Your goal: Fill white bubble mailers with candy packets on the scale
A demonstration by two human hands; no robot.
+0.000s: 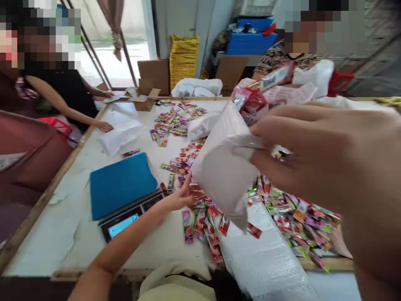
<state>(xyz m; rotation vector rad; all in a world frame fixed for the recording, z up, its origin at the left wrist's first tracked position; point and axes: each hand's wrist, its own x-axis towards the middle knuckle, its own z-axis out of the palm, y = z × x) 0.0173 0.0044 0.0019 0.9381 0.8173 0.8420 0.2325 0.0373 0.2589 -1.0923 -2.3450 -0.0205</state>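
Close to the camera on the right, my right hand (282,146) pinches the edge of a white plastic bag (224,163), which hangs over the candy packets. Past the scale, my left hand (186,194) reaches to the bag's lower left side, over small colourful packets (188,225); its fingers are partly spread, touching or just beside the bag. A digital scale (123,228) with a blue tray (120,184) stands left of my left hand. Under the bag lies a stack of clear plastic sleeves (266,251). More packets (303,221) are heaped to its right.
Across the table (75,221), a person's hand (105,126) rests on white bags (120,133) at the left. An open cardboard box (144,100) stands at the far edge. Another person (269,58) is behind filled bags (257,98) at the far right.
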